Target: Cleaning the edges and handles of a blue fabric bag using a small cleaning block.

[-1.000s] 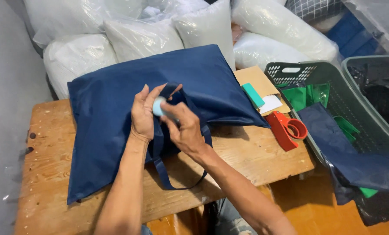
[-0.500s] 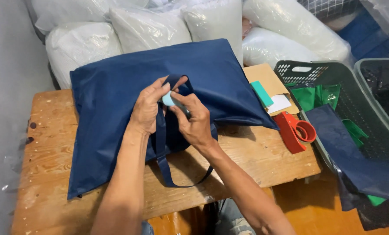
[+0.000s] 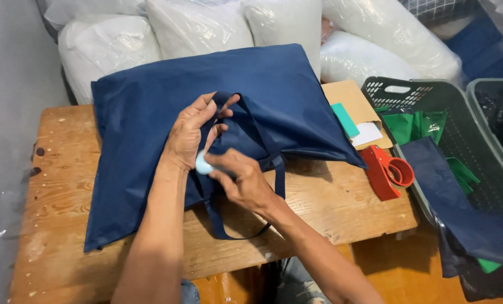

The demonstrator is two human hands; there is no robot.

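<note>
A big dark blue bag (image 3: pixel 251 107) lies flat on the wooden tabletop (image 3: pixel 65 186). It is stuffed and puffy, like a pillow is inside. Its far edge leans on a pile of white pillows in clear plastic (image 3: pixel 200 28) behind the tabletop.

The left hand (image 3: pixel 190 135) rests on the middle of the bag. Its fingers (image 3: pixel 220 108) are bent and pinch the blue cloth near the bag's opening. The thumb side holds a fold of the cloth up a little.

The right hand (image 3: pixel 241 179) is just below the left hand, and the two touch. Its fingers are curled tight around a small light blue thing (image 3: pixel 203 164). The little thing is round at the end and sits right between the two hands, pressed to the bag. Most of it is hidden, so I cannot tell what it is.

A long blue strap (image 3: pixel 223 222) hangs from the bag. It makes a loop that drops over the near edge of the tabletop, under the right arm.

To the right of the bag lies a brown flat box (image 3: pixel 350 95) with a green card (image 3: pixel 345 120) and a white paper (image 3: pixel 368 134) on it. Next to that sits a red tape holder (image 3: pixel 387 171), near the right edge of the tabletop.

Beside the tabletop stands a dark green basket (image 3: pixel 400 90) with holes in its sides. Inside are green bits of cloth (image 3: pixel 417 124) and more dark blue cloth (image 3: pixel 448 191), which hangs over its rim.
</note>
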